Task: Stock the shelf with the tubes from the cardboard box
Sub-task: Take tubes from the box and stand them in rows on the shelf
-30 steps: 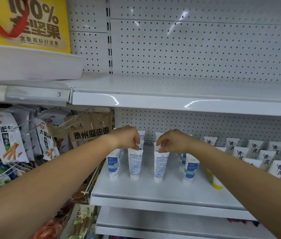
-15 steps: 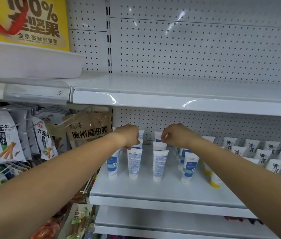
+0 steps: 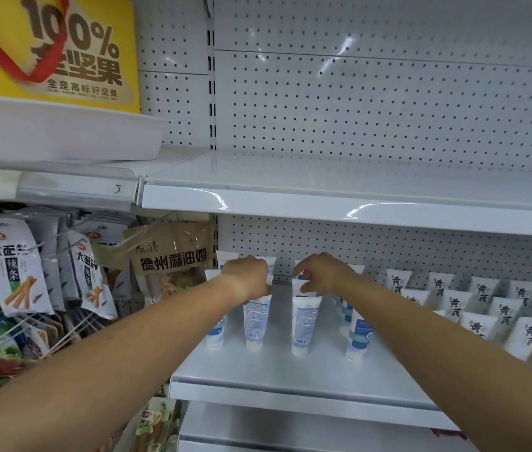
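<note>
- Pushed both hands deeper over the shelf (image 3: 290,383) since a second ago, off the crimped tops of the front row and back toward the row behind.
- Holding left hand (image 3: 249,278) knuckles-up and curled, just above the front left tube (image 3: 256,322), its lower edge touching that tube's top. Cannot tell whether anything sits inside the curl, with the fingers hidden behind the back of the hand.
- Pinching with right hand (image 3: 323,275) the crimped top of the second-row tube (image 3: 300,286), fingers curled over it and thumb under.
- Leaving the front right tube (image 3: 304,324) upright on its cap, just in front of that one and below the fingers, not touched.
- Flanked on the same front row by a far-left tube (image 3: 216,334), partly behind the left forearm, and a far-right tube (image 3: 360,336), under the right forearm.
- Can make out rear tubes (image 3: 225,259) beyond the left hand, against the pegboard (image 3: 388,249).
- Rows of lettered white tubes (image 3: 486,301) leaning back, right of the right forearm.
- Further left, snack packets (image 3: 13,265) on hooks; above them a yellow sign (image 3: 46,44); overhead, an upper shelf (image 3: 323,203).
</note>
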The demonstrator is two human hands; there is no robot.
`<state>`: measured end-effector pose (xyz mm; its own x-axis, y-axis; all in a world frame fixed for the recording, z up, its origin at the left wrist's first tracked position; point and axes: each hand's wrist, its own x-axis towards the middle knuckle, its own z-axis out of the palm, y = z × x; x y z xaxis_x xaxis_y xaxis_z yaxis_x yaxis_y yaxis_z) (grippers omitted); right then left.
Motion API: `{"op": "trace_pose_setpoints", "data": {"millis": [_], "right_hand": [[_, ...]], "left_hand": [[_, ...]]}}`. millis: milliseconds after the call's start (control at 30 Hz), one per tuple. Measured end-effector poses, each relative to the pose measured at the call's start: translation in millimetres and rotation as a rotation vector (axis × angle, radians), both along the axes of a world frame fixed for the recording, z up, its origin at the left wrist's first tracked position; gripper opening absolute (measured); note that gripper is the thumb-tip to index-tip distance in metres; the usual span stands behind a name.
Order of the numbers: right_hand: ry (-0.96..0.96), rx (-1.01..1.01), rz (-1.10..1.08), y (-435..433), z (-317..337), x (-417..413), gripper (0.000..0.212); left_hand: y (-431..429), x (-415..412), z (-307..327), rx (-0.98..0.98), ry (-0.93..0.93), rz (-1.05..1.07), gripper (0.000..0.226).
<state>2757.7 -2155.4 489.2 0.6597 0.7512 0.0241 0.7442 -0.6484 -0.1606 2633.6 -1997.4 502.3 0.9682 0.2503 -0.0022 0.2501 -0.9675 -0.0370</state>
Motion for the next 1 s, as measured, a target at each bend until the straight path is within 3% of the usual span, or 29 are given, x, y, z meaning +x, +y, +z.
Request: {"op": "trace_pose_setpoints", "data": {"millis": [500,1000], "right_hand": [[-0.031,-0.083,0.013,7,-21,21,0.046],[0.008,-0.041,-0.014,8,-32,31,0.048]], "left_hand": [[1,8,-11,-0.024,-0.059,0.032,0.042],[5,6,-12,-0.133,-0.06,0.036,0.037]]}}
